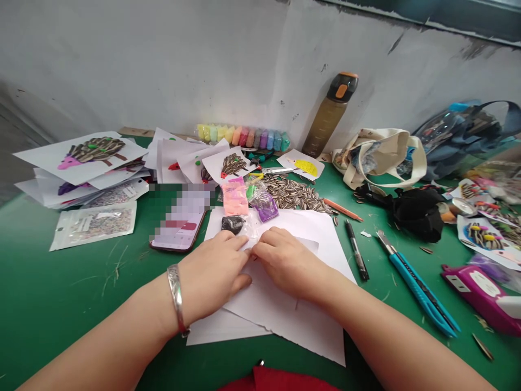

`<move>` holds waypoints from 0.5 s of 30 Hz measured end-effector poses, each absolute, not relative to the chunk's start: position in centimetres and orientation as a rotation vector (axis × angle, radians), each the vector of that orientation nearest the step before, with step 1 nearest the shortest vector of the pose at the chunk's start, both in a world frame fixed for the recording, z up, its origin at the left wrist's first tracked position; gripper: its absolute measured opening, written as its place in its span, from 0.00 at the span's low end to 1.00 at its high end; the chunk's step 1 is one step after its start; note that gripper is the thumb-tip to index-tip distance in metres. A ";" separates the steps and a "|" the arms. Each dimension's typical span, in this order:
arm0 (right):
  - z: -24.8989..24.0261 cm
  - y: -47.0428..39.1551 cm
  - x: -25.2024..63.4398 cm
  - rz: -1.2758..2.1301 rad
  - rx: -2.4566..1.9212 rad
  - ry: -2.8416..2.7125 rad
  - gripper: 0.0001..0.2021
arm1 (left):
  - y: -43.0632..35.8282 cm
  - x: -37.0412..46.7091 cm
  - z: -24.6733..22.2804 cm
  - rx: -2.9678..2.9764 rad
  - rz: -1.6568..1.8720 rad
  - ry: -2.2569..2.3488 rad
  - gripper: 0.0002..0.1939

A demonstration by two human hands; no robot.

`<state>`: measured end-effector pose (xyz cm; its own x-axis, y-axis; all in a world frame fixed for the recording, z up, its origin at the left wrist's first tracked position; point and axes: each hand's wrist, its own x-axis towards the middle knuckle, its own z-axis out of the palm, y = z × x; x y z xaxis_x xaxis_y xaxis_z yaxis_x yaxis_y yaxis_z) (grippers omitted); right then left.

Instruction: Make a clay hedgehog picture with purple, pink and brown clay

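White paper sheets (313,326) lie on the green table in front of me. Over them, my left hand (217,266) and my right hand (283,260) meet at the fingertips. The fingers of both are drawn together in a pinch, and what is between them is too hidden to name. Just beyond the fingers are packets of black clay (233,224), orange-pink clay (235,198) and purple clay (266,206). Behind the sheets, a heap of striped sunflower seeds (291,191) spreads out.
A phone (181,220) and stacked hedgehog pictures (91,155) are at the left. To the right lie a black pen (357,251), a blue cutter (423,293) and a magenta case (480,293). A bottle (330,117) leans against the wall near a cloth bag (382,155).
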<state>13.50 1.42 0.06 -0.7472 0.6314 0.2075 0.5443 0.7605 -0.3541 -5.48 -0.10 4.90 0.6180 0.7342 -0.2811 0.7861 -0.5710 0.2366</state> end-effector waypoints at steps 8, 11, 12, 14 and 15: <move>0.1 1.2 13.4 0.388 -0.901 -2.638 0.09 | -0.1 -5.5 5.0 2.514 -0.219 1.224 0.11; 0.1 1.3 13.4 0.377 -0.928 -2.643 0.09 | -0.2 -5.5 5.0 2.519 -0.211 1.220 0.12; 0.1 1.3 13.4 0.378 -0.941 -2.640 0.10 | -0.2 -5.5 5.0 2.520 -0.207 1.218 0.12; 0.2 1.3 13.4 0.391 -0.945 -2.636 0.10 | -0.2 -5.5 5.0 2.523 -0.201 1.217 0.12; 0.2 1.3 13.4 0.395 -0.933 -2.634 0.10 | -0.2 -5.5 4.9 2.525 -0.202 1.218 0.11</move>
